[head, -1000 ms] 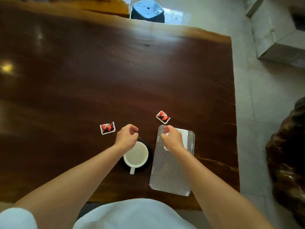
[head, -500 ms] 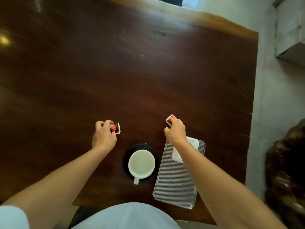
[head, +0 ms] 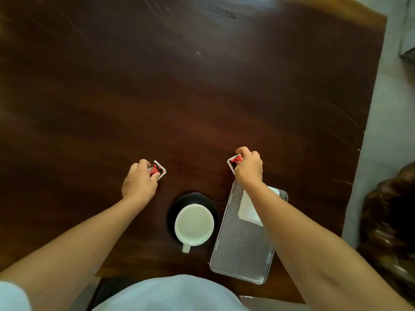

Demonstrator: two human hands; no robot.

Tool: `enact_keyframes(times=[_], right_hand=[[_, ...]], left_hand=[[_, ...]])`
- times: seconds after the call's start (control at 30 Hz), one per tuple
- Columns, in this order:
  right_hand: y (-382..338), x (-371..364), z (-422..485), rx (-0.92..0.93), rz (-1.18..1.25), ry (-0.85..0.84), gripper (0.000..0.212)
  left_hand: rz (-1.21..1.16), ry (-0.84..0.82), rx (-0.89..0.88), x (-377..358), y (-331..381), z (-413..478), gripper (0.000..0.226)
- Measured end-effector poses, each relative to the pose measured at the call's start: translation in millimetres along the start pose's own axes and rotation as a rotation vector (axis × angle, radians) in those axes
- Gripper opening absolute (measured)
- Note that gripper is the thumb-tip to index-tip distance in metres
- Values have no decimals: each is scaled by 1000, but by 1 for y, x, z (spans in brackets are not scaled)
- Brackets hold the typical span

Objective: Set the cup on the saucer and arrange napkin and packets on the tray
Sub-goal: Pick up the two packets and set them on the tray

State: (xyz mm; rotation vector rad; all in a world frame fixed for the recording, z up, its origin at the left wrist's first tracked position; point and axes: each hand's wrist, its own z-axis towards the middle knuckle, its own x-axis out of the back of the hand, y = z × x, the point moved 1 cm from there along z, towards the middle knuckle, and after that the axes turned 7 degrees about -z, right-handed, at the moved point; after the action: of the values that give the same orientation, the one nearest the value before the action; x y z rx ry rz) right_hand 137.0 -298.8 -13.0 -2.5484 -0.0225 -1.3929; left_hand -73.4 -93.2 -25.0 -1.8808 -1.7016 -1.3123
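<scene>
Both packets carry red and black print with white edges, but no lettering can be read. The left hand (head: 139,184) pinches the left packet (head: 158,170) between thumb and fingers, at the cup's 11 o'clock; the right hand (head: 248,168) grips the right packet (head: 234,161) the same way, just past the tray's far end. Both wrists angle down, forearms reaching out over the desk (head: 202,86). The white cup (head: 194,224) stands on the black saucer (head: 174,209), handle pointing to 6 o'clock. At its 3 o'clock lies the ribbed tray (head: 242,248), with a white napkin (head: 248,209) on its far half, partly under the right forearm.
</scene>
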Motion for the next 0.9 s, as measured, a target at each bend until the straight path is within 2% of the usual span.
enact_keyframes(times=[0.1,0.2,0.27,0.43,0.57,0.73,0.9], right_hand=[[-2,1,1,-62,59,-16,48],[-3,4,-2,-60,119,-43,27],[-3,8,-9,-38,151,-35,22],[-4,14,-41,-69,447,-22,11],[-5,14,-78,-104,815,-195,9],[2,16,-116,-70,957,-322,8],[12,21,-148,-5,1060,-382,7]], left_hand=[[-6,-28,54,0,-1,4,31],[-73,-68,98,3,1,3,20],[-148,-103,108,6,4,-3,12],[-360,-152,52,11,17,-33,10],[-472,-201,-24,12,33,-63,12],[-650,-324,-92,16,53,-100,1],[-790,-456,-135,29,65,-126,10]])
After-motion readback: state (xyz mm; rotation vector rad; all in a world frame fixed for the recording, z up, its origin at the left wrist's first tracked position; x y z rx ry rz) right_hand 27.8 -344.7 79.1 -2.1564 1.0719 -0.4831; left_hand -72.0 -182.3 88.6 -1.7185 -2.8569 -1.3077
